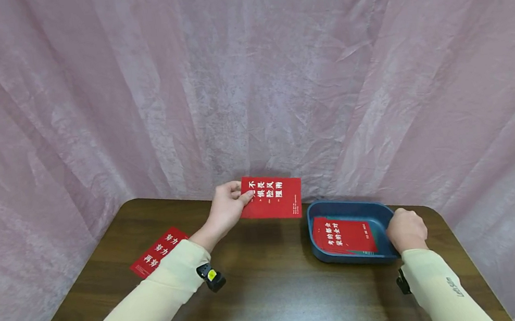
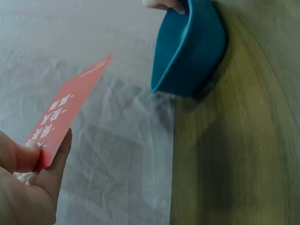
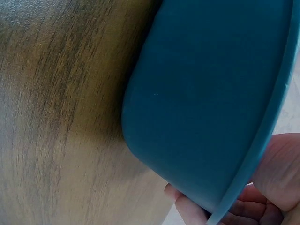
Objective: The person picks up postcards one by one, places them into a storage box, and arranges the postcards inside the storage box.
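My left hand (image 1: 225, 208) pinches a red card (image 1: 285, 199) with white Chinese characters between thumb and fingers, lifted above the table's back part. In the left wrist view this card (image 2: 77, 96) slants up and away from the thumb. A blue plastic basin (image 1: 353, 260) stands at the right of the table, just beyond the card's right edge. My right hand (image 1: 406, 231) grips its right end, with fingers curled about the rim in the right wrist view. Inside the basin lies another red card (image 1: 345, 235), face up; whether more are beneath it I cannot tell.
On the left of the brown wooden table (image 1: 271, 295) lies a red card (image 1: 158, 253), partly covered by my left forearm. A pink curtain (image 1: 249, 77) hangs close behind the table's back edge.
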Tool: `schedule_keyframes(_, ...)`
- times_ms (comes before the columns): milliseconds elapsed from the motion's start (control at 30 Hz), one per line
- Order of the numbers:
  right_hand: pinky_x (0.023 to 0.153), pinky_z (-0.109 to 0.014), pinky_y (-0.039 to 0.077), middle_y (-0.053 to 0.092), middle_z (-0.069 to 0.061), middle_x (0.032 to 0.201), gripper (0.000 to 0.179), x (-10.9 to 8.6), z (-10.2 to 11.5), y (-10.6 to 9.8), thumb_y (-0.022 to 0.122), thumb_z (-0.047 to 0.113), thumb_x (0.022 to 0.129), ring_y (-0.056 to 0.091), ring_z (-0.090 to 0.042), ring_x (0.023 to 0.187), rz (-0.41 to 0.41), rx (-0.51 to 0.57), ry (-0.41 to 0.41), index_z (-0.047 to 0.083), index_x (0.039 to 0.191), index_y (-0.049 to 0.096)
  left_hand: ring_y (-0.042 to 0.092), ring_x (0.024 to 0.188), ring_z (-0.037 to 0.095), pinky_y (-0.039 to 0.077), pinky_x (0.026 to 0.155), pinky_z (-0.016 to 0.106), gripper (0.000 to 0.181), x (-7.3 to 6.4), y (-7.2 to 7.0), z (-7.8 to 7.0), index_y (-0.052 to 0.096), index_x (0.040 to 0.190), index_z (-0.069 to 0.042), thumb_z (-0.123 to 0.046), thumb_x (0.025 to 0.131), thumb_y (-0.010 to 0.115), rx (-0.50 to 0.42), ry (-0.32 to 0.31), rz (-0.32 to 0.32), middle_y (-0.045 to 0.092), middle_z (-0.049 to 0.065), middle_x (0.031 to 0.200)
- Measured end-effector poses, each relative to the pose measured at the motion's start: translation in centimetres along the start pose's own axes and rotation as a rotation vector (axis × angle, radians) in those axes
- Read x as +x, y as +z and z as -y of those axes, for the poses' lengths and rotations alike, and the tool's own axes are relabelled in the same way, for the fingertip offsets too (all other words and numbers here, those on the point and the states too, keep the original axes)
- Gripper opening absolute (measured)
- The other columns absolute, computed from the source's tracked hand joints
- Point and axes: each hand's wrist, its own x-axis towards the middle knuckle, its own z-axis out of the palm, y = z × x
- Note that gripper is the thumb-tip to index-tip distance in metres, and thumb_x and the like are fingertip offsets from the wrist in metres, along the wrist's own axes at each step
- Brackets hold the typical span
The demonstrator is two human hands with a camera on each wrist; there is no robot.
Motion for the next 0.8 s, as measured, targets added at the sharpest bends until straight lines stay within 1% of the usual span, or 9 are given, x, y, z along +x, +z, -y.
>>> schedule_keyframes(67,0.047,-0.05,0.049,0.059,-0.037,0.096,0.033,0.0,0.1,0.0,0.055,0.01,0.083,0.06,-0.044,0.072,-0.004,0.0,-0.001,-0.014,0.105,0.054,0.069,0.067,0.016,0.054,0.058,0.029,0.02,0.0,0.6,-0.3,0.064,0.103,-0.008,-0.019,0.087,0.067,-0.021,0.014,-0.001,0.073,0.01,0.086)
schedule_keyframes(200,0.047,-0.05,0.049,0.059,-0.037,0.096,0.032,0.1,0.1,0.2,0.054,0.01,0.083,0.06,-0.044,0.072,-0.01,0.004,-0.005,-0.013,0.105,0.055,0.069,0.066,0.016,0.054,0.057,0.029,0.018,0.0,2.0,-1.1,0.064,0.102,-0.007,-0.015,0.087,0.067,-0.081,0.035,-0.006,0.073,0.012,0.085)
schedule_keyframes(300,0.048,-0.049,0.049,0.059,-0.037,0.096,0.032,0.2,0.1,0.2,0.054,0.01,0.083,0.06,-0.044,0.072,-0.008,0.002,-0.006,-0.013,0.105,0.055,0.069,0.065,0.016,0.055,0.056,0.03,0.018,0.0,3.0,-1.9,0.064,0.102,-0.005,-0.013,0.086,0.067,-0.105,0.058,-0.005,0.073,0.014,0.085)
schedule_keyframes(400,0.049,-0.05,0.049,0.058,-0.037,0.096,0.033,0.3,0.1,0.2,0.055,0.011,0.082,0.06,-0.044,0.073,-0.008,0.0,-0.01,-0.013,0.106,0.054,0.069,0.064,0.016,0.055,0.055,0.03,0.018,0.0,4.1,-2.6,0.064,0.101,-0.004,-0.013,0.085,0.068,-0.116,0.079,0.002,0.072,0.013,0.084)
schedule_keyframes(533,0.048,-0.05,0.049,0.058,-0.037,0.097,0.032,0.3,0.0,0.1,0.054,0.01,0.083,0.059,-0.044,0.073,-0.011,0.002,-0.018,-0.013,0.106,0.054,0.069,0.065,0.016,0.055,0.056,0.03,0.02,0.1,5.7,-3.4,0.064,0.102,-0.004,-0.014,0.086,0.068,-0.142,0.089,0.021,0.073,0.013,0.085)
schedule_keyframes(633,0.048,-0.049,0.049,0.059,-0.037,0.095,0.031,0.2,-0.1,0.1,0.054,0.009,0.083,0.059,-0.043,0.071,-0.01,0.006,-0.017,-0.013,0.104,0.055,0.07,0.068,0.02,0.055,0.058,0.03,0.023,-0.1,6.9,-3.9,0.064,0.104,-0.004,-0.016,0.085,0.068,-0.166,0.099,0.041,0.072,0.015,0.087)
schedule_keyframes(733,0.047,-0.048,0.048,0.059,-0.036,0.094,0.031,0.1,-0.2,0.1,0.055,0.01,0.083,0.059,-0.042,0.07,-0.003,0.012,-0.011,-0.013,0.104,0.056,0.071,0.072,0.024,0.056,0.06,0.03,0.026,-0.2,8.2,-4.1,0.063,0.106,-0.002,-0.016,0.085,0.069,-0.193,0.108,0.062,0.072,0.017,0.089)
schedule_keyframes(800,0.047,-0.049,0.048,0.059,-0.036,0.094,0.031,0.0,-0.2,0.1,0.055,0.01,0.082,0.059,-0.042,0.07,-0.002,0.017,-0.01,-0.012,0.104,0.056,0.071,0.073,0.023,0.056,0.061,0.03,0.025,-0.4,9.0,-4.1,0.063,0.106,-0.002,-0.015,0.085,0.069,-0.208,0.11,0.071,0.072,0.017,0.089)
